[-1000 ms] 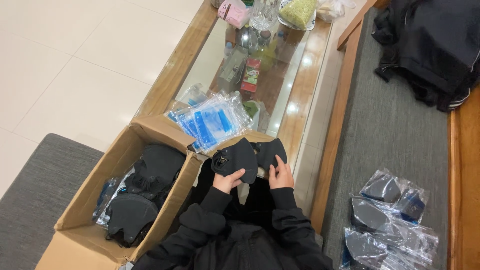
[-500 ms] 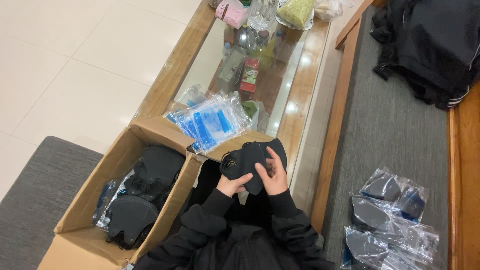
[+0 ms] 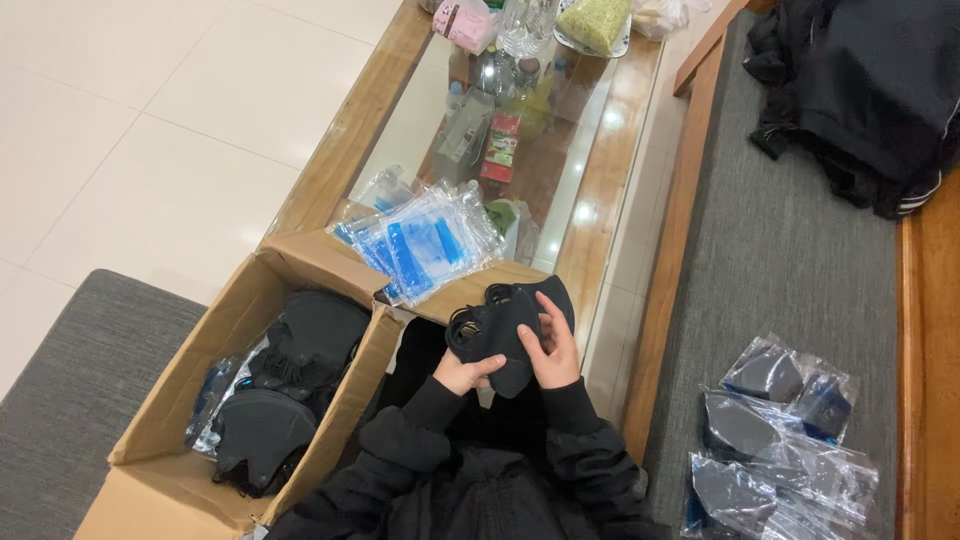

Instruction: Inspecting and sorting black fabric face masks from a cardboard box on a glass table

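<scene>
The person's left hand (image 3: 466, 373) and right hand (image 3: 553, 345) are both gripping a small stack of black fabric face masks (image 3: 505, 325), holding it just above the lap and in front of the near edge of the glass-topped wooden coffee table (image 3: 600, 190). The left hand is curling under the lower edge of the stack with its fingers closed on the cloth, while the right hand is pressing flat against the right side, fingers spread and thumb over the front. Just beyond the masks, a fan of clear plastic bags with blue printing (image 3: 425, 245) is lying on the table corner. An open brown cardboard box (image 3: 190, 400) holding more black masks is sitting beside the left arm. Several masks sealed in clear bags (image 3: 775, 430) are resting on the grey cushioned bench (image 3: 800, 270), well apart to the right.
</scene>
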